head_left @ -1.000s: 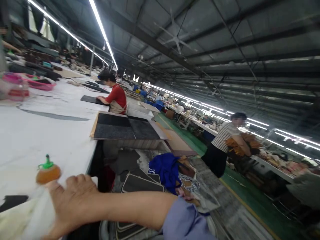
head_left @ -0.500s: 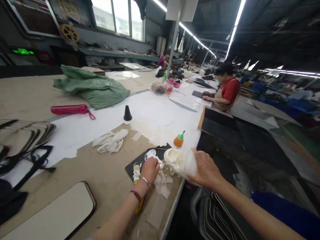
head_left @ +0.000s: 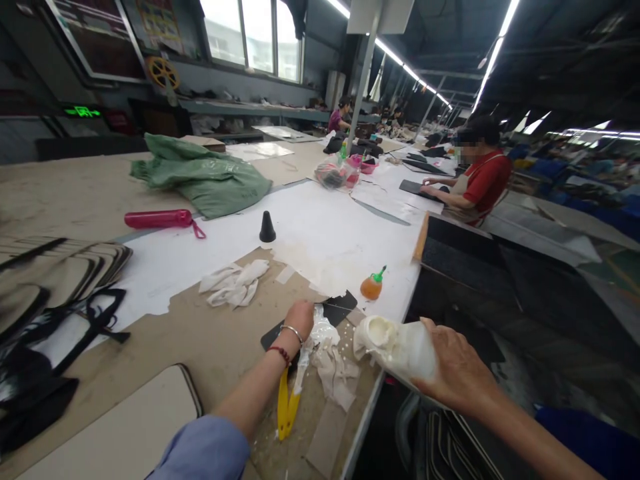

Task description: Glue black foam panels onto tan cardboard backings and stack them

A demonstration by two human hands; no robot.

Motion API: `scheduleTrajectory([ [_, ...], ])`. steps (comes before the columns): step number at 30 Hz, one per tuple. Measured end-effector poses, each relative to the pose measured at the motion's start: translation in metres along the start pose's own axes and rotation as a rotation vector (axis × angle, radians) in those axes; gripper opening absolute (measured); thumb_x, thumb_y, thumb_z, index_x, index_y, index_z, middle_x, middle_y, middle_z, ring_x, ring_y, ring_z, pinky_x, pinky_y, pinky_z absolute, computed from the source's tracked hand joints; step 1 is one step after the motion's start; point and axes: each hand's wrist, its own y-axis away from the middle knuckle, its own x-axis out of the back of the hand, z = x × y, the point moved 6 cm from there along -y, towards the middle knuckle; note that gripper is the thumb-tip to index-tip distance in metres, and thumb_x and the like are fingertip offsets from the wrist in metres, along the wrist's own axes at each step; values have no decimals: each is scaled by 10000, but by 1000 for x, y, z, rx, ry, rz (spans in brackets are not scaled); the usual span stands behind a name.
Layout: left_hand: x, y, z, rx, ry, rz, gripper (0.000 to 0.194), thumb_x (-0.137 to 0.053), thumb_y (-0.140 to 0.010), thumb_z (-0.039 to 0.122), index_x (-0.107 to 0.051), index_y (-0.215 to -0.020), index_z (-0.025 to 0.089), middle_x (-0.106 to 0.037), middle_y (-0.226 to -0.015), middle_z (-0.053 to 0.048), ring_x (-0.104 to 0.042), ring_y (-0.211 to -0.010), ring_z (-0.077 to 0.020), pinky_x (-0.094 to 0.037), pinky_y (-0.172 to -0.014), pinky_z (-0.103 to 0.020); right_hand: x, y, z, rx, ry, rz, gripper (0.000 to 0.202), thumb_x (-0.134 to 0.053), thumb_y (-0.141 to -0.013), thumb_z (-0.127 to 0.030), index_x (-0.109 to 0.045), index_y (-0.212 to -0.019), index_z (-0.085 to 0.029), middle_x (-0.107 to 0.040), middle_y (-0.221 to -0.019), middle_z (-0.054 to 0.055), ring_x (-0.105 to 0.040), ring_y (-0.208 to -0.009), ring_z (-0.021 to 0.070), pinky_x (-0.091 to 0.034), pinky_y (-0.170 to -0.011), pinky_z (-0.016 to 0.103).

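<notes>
My right hand point(head_left: 457, 367) is wrapped round a whitish plastic bottle point(head_left: 417, 350), tilted with its wide mouth towards the left. White paste cakes the bottle's neck. My left hand point(head_left: 301, 320) is closed in a fist over a black board point(head_left: 340, 307); whatever its fingers grip is hidden from me. Wet white glue point(head_left: 323, 327) lies spread beside that hand, with drops scattered to its right. Below the wrist, two yellow handles point(head_left: 287, 407) lie on the table, their upper ends smeared white. A crumpled beige cloth point(head_left: 337, 377) sits between the hands.
An orange squeeze bottle point(head_left: 371, 287) with a green spout, a black cone point(head_left: 267, 228) and a white rag point(head_left: 235, 283) stand or lie farther back. Stacked panels point(head_left: 65, 267) are at left. A person in red point(head_left: 485, 177) works across the right side.
My right hand has drawn the bottle right and slightly down, away from my left hand. The left hand has moved slightly up over the board, and the yellow handles have come into fuller view.
</notes>
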Motion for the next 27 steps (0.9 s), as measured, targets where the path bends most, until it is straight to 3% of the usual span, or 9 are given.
scheduleTrajectory([
  [3,0,-4,5,-14,-28,-28,272,-375,-822,72,-638,-869,121,-638,-948,-128,-591,-900,-178,-443,-782,-253,4,12,9,-5,5,-5,810,-610,-633,-422,-274,-1293,-94,-488,-1081,156,-459,-1004,312,-370,-864,410],
  [9,5,2,15,31,-98,-35,231,-418,-855,249,-614,-895,133,-629,-961,-146,-592,-915,-256,-472,-745,-349,17,35,31,-59,52,44,812,-624,-590,-361,-287,-1269,-70,-490,-1078,166,-479,-989,310,-394,-862,406],
  [14,3,7,30,14,-134,-59,329,-317,-843,80,-527,-1085,156,-589,-1012,-148,-582,-929,-228,-469,-735,-336,18,55,47,-68,81,98,830,-622,-587,-370,-264,-1276,-77,-501,-1073,168,-495,-979,310,-403,-864,412],
  [16,1,8,36,-6,-144,-81,300,-342,-829,66,-566,-1019,126,-589,-993,-165,-568,-957,-242,-461,-762,-347,17,62,51,-69,91,118,838,-625,-587,-375,-255,-1278,-78,-496,-1089,173,-494,-994,312,-401,-872,413],
  [19,-1,12,52,-61,-137,-85,191,-452,-831,196,-618,-871,112,-588,-985,-174,-528,-1012,-286,-442,-814,-385,13,73,57,-74,108,126,845,-634,-595,-380,-244,-1283,-85,-482,-1120,177,-489,-1013,311,-402,-885,407],
  [23,-20,23,89,-152,-58,-94,308,-565,-776,396,-592,-953,146,-599,-993,-126,-536,-987,-261,-445,-826,-354,6,83,64,-84,118,135,861,-633,-595,-389,-223,-1292,-95,-480,-1119,174,-492,-1013,312,-416,-880,410],
  [27,-49,29,117,-138,29,-127,281,-599,-749,301,-578,-961,119,-617,-979,-130,-561,-961,-242,-449,-809,-316,3,89,70,-39,119,188,894,-626,-590,-407,-187,-1319,-130,-498,-1092,165,-523,-972,317,-455,-827,418],
])
